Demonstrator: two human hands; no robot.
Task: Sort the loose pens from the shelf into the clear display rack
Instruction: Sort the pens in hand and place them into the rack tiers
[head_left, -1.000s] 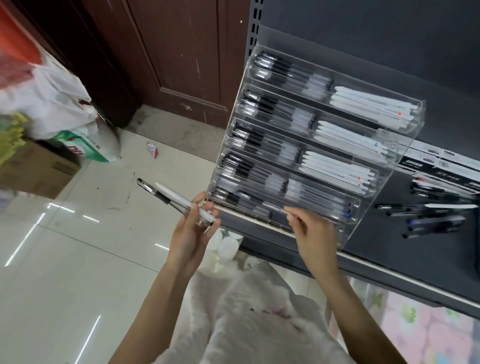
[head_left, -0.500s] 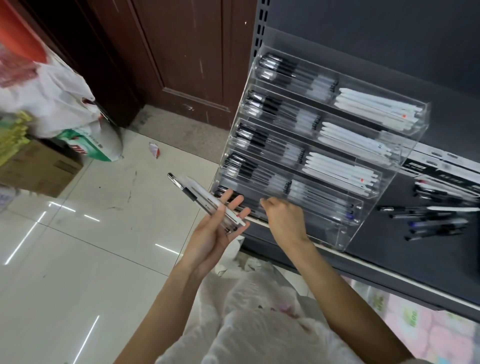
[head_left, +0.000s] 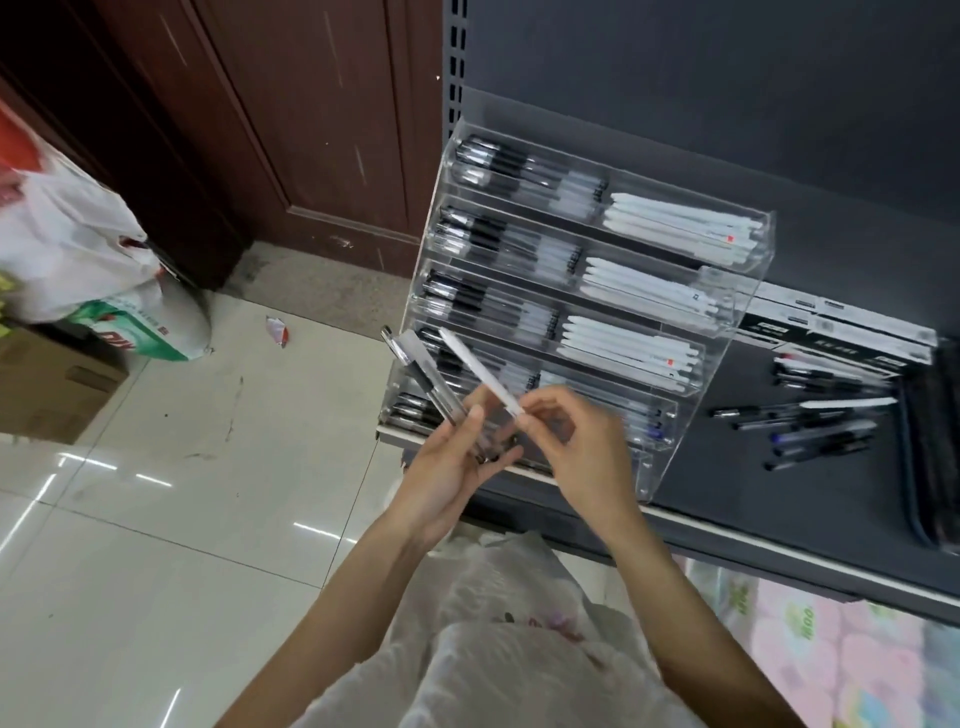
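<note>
Right hand (head_left: 576, 447): pinching white pen (head_left: 480, 371) at its lower end. Left hand (head_left: 449, 462): gripping clear-barrelled pens (head_left: 426, 382). Clear display rack (head_left: 571, 312): just behind. Advice: draw white pen free; lay it among whites, right side. Loose pens (head_left: 810, 426): shelf (head_left: 727, 483), rightward.

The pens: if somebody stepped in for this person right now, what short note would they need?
Left hand: holds a small bunch of pens, clear ones with dark caps.
Right hand: pinching the lower end of a white pen at the bunch.
Clear display rack stands on the shelf; its tiers already hold dark pens on the left and white pens on the right.
Left to do: place the white pen with the white ones, file the held bunch, then sort the loose pens lying on the shelf right of the rack.
</note>
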